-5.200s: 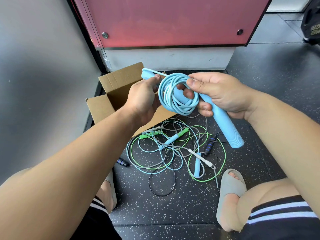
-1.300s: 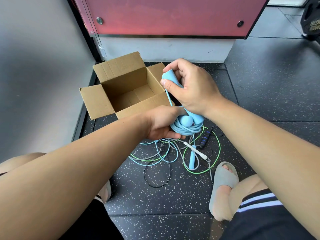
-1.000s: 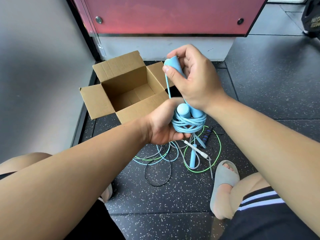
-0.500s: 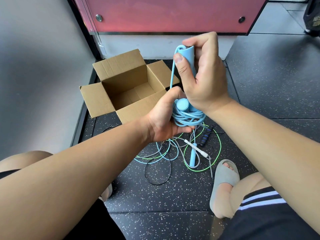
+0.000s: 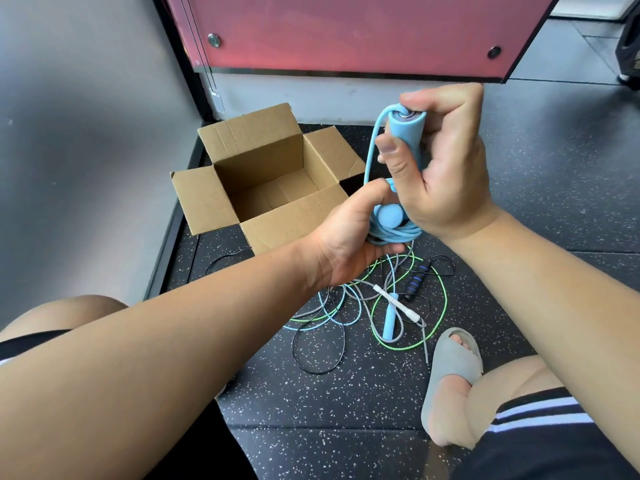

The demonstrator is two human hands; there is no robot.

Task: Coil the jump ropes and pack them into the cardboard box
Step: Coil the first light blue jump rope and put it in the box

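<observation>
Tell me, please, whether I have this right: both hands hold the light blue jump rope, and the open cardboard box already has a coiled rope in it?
Not quite. The head view shows the open cardboard box empty, its visible bottom bare. The rest holds: the left hand and the right hand both hold the light blue jump rope.

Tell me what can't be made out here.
Head view:
- Light blue jump rope coil: mostly covered by left hand and right hand.
- Brown cardboard box: near floor hidden behind its front wall.
- Tangled thin ropes on floor: partly behind left hand.
- Black object: cut by right edge.
</observation>
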